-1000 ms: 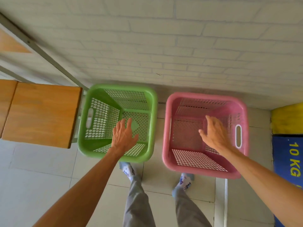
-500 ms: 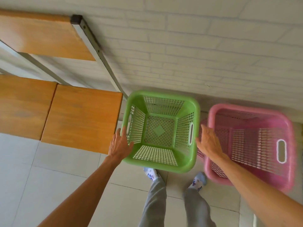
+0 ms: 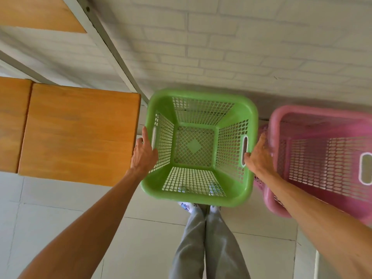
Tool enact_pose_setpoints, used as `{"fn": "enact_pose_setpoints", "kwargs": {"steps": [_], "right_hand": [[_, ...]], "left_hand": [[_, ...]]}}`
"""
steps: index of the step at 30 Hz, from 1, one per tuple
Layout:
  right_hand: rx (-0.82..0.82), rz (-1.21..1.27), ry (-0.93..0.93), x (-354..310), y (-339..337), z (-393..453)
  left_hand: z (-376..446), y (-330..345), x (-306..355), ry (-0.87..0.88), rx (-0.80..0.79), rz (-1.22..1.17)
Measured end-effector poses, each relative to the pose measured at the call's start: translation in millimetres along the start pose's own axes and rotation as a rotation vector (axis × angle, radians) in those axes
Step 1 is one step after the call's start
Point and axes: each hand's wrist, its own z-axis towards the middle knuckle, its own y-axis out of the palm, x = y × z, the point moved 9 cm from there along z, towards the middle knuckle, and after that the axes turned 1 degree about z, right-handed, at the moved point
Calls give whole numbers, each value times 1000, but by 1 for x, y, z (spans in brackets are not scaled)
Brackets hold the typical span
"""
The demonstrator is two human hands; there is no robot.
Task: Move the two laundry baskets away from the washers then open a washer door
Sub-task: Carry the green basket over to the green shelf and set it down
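Observation:
An empty green laundry basket (image 3: 161,109) is in the middle of the view, right in front of my legs. My left hand (image 3: 143,153) lies against its left wall beside the white-edged handle slot, with the thumb on the rim. On the opposite side, my right hand (image 3: 258,156) grips the right wall in the gap next to the pink basket, thumb at that handle slot. The empty pink laundry basket (image 3: 281,115) stands to the right, partly cut off by the frame edge. No washer is in view.
A wooden bench or tabletop (image 3: 78,133) sits close to the left of the green basket, with a grey metal frame post (image 3: 104,43) rising behind it. A white brick wall (image 3: 241,47) runs behind both baskets. Pale floor tiles (image 3: 50,214) lie around my feet.
My view has swung left, bringing the green basket to the middle. Both hands have left the basket interiors and moved onto the green basket's two sides.

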Motion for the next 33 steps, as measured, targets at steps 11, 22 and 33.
{"fn": "enact_pose_setpoints", "kwargs": {"steps": [11, 22, 33], "right_hand": [[114, 122, -128, 3, -29, -23], [95, 343, -408, -41, -292, -223], [156, 239, -806, -190, -372, -361]], "left_hand": [[-31, -35, 13, 50, 136, -45], [-256, -264, 103, -45, 333, -289], [-433, -383, 37, -210, 699, -487]]}}
